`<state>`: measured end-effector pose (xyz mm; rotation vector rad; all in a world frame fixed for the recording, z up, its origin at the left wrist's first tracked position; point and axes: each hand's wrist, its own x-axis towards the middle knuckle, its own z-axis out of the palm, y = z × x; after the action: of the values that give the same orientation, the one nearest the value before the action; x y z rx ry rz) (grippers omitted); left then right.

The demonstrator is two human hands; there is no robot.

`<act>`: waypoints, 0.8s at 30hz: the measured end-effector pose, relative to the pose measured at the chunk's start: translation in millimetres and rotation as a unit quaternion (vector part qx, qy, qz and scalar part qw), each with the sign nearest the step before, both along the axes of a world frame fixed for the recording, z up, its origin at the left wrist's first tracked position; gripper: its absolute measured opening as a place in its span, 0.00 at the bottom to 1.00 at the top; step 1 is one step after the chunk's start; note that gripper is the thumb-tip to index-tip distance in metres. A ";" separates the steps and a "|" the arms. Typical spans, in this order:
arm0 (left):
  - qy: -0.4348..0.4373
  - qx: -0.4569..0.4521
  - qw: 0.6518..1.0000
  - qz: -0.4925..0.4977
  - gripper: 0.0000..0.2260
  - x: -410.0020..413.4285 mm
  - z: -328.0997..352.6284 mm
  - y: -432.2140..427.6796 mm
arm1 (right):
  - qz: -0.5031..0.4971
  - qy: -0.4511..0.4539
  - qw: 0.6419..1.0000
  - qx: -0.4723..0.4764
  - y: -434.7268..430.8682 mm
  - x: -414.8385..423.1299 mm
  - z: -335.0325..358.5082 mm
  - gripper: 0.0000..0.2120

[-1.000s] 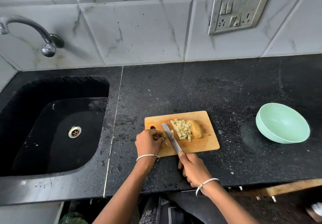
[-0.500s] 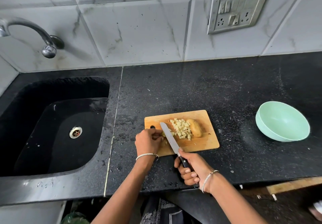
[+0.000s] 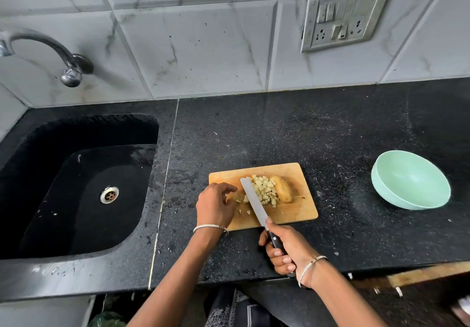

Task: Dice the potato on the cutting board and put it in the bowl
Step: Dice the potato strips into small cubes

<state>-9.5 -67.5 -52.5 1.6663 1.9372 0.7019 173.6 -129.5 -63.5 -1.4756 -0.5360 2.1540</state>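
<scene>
Right hand (image 3: 287,250) grips the knife (image 3: 254,204) handle at the counter edge, blade angled across the board (image 3: 302,212). Left hand (image 3: 215,207) sits on the board's left side, fingers curled, pinching a potato piece (image 3: 237,197) just left of the blade. Right of the blade: dice (image 3: 264,189) piled against the uncut half (image 3: 282,189); bowl (image 3: 409,181) well apart to the right, sink (image 3: 76,186) far left.
</scene>
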 end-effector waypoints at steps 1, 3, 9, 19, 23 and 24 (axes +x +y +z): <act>0.010 0.013 1.000 -0.008 0.16 1.5 0.8 0.9 | 0.003 0.019 1.000 -0.014 -0.3 -1.5 -1.2 0.22; 0.026 0.034 0.999 -0.030 0.18 3.4 0.7 3.1 | 0.010 0.052 0.998 -0.037 -0.5 -6.0 -3.8 0.22; 0.196 -0.011 0.971 -0.135 0.23 8.3 7.6 6.0 | 0.017 0.097 0.993 -0.064 -2.6 -13.2 -7.0 0.21; 0.091 0.031 0.992 -0.076 0.18 10.3 1.0 17.0 | 0.028 -0.024 0.999 0.015 -11.2 -5.8 10.8 0.23; 0.060 0.035 0.997 -0.023 0.13 11.6 -1.2 24.0 | 0.002 -0.127 0.988 0.094 -15.4 1.2 17.8 0.23; 0.072 0.024 0.997 -0.014 0.10 12.1 -1.5 26.7 | -0.013 -0.155 0.981 0.115 -16.0 3.4 18.2 0.24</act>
<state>2.6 -40.8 -54.0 1.8135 2.0061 0.6377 177.0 -145.5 -45.3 -1.6806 -0.8389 1.7814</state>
